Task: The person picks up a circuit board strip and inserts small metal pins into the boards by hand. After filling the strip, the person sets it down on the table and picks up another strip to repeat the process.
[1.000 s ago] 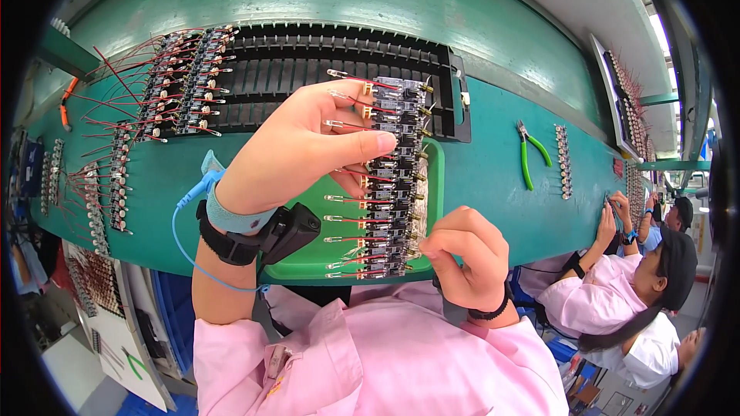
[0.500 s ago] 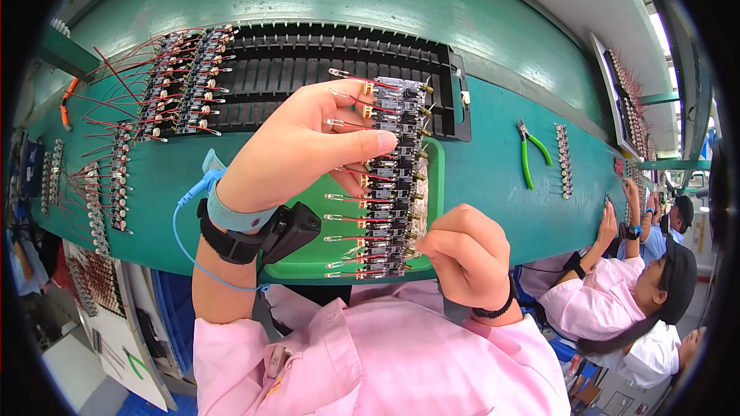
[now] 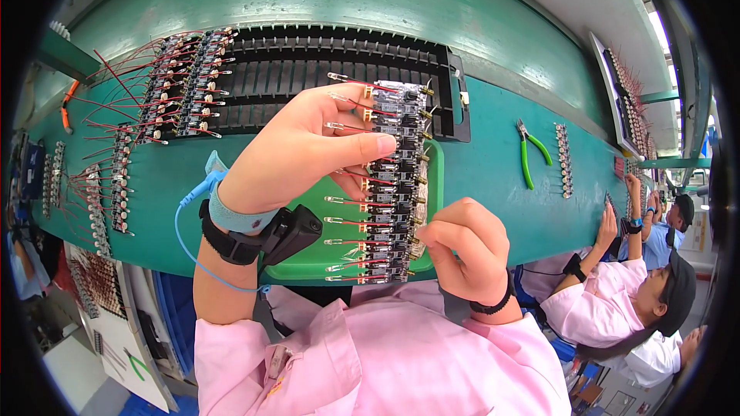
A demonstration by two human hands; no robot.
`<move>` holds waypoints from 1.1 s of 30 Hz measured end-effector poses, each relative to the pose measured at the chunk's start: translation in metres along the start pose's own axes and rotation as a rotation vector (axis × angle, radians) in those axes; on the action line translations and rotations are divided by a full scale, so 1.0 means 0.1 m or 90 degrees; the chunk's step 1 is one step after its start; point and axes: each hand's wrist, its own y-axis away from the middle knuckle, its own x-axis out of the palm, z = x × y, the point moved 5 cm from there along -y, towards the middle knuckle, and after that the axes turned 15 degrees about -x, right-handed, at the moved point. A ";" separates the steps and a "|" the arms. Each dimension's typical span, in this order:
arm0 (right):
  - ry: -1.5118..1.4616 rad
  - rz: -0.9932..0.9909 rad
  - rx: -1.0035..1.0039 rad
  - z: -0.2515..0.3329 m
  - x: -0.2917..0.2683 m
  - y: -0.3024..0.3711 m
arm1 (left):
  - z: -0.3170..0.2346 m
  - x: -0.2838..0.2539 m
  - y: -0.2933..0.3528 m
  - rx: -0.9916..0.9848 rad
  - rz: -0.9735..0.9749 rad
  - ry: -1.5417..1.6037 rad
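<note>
Black board strip (image 3: 391,223): shifted slightly toward you | left hand (image 3: 307,140): pinching strip | right hand (image 3: 470,249): fingertips pressed together, right of strip

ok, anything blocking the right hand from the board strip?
Nothing visible: the right hand has its fingertips beside the lower right edge of the board strip; contact is unclear. The left hand grips the strip higher up, clear of the right.
</note>
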 end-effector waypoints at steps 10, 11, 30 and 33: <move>-0.053 -0.082 0.026 0.00 -0.10 0.07 | -0.01 0.00 -0.01 -0.003 -0.004 -0.025; -0.076 -0.088 0.036 -0.01 -0.11 0.08 | -0.01 0.00 0.00 -0.001 -0.005 -0.015; -0.096 -0.028 0.018 0.07 0.00 0.12 | -0.01 -0.06 0.01 -0.004 -0.018 -0.008; -0.086 -0.025 0.009 0.07 0.00 0.11 | -0.04 -0.03 0.02 0.010 -0.016 0.010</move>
